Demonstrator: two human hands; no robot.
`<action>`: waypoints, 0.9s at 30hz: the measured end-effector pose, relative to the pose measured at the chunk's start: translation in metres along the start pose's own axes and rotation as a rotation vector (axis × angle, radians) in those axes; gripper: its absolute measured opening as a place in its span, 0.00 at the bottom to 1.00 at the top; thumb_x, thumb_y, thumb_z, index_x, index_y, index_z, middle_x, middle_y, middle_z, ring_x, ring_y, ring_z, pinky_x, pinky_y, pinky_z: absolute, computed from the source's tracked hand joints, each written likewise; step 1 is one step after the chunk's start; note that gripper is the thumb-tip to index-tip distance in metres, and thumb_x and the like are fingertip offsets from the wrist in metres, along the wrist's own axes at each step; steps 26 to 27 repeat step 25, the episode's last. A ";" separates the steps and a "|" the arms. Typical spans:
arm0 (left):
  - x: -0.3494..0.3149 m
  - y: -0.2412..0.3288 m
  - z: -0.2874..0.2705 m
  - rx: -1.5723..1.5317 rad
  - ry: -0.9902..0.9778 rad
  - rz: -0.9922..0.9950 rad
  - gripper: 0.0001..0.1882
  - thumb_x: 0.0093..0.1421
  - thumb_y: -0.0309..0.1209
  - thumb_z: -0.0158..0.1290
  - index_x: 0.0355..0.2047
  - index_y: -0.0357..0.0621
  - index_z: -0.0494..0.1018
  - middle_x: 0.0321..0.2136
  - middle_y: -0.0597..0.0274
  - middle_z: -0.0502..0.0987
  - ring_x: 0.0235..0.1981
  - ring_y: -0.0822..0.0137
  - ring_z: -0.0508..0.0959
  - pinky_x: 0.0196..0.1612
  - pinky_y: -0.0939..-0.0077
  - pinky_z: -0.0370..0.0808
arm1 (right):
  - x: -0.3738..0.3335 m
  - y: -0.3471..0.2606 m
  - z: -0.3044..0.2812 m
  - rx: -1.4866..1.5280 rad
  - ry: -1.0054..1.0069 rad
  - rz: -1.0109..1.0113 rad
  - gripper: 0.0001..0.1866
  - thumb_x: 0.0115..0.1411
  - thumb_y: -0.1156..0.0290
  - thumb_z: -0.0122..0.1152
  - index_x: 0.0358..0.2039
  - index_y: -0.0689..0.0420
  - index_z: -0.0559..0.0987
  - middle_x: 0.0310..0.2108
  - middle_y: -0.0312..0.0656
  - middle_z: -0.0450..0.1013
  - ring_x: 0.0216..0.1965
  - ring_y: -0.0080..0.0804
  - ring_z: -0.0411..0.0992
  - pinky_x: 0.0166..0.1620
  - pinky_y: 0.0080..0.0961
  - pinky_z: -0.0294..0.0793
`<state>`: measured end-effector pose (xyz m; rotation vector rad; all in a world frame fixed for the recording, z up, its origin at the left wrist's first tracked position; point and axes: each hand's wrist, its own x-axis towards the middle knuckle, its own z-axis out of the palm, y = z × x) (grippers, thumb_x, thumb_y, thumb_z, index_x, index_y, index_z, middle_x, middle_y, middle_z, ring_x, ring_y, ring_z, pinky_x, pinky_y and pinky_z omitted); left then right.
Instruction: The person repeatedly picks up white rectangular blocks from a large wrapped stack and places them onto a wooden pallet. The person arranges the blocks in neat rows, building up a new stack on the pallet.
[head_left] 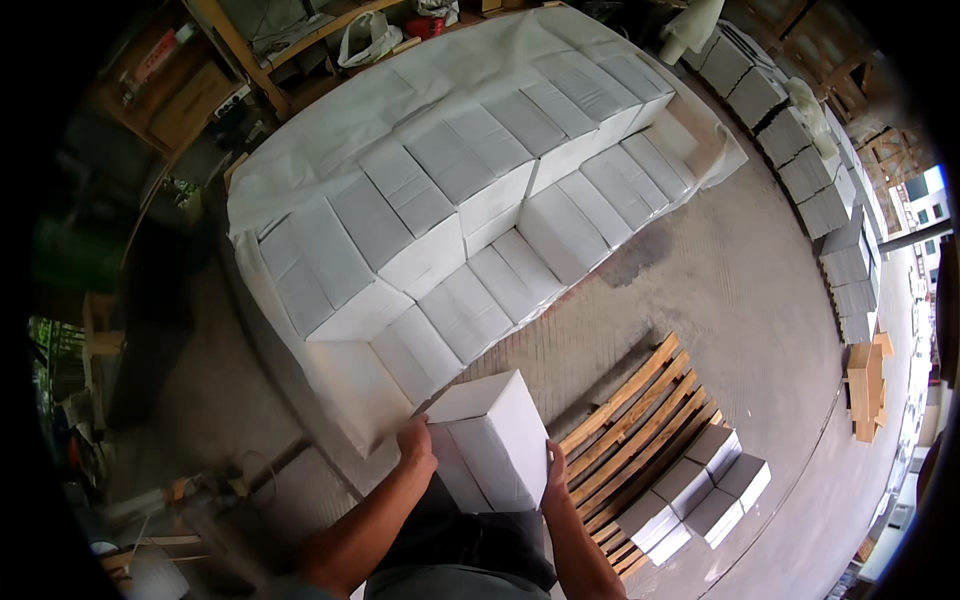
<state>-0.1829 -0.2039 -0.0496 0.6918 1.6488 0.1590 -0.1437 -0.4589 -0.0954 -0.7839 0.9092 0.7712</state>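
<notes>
Between my two hands I hold a white cardboard box (490, 440) in front of my body, slightly tilted. My left hand (418, 440) grips its left side near the upper corner. Against its right side presses my right hand (554, 468), with part of the fingers hidden behind the box. Just beyond it lies a stepped stack of similar white boxes (450, 300), partly wrapped in a translucent plastic sheet (330, 130). To the right, several smaller-looking white boxes (690, 485) rest on and beside the near end of a wooden slatted pallet (630, 420).
Long rows of stacked grey-white blocks or boxes (800, 150) line the right side. A small wooden piece (866, 390) stands beyond them. Wooden shelving (290, 60) with bags is behind the stack. Concrete floor (740, 300) stretches between the stack and the right-hand rows.
</notes>
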 end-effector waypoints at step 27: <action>0.038 0.064 0.150 1.357 -0.190 1.468 0.23 0.57 0.37 0.48 0.51 0.37 0.64 0.57 0.49 0.59 0.60 0.49 0.56 0.59 0.47 0.54 | 0.222 0.006 0.059 -0.019 -0.154 0.436 0.29 0.57 0.52 0.48 0.49 0.66 0.70 0.42 0.47 0.74 0.41 0.41 0.73 0.50 0.25 0.69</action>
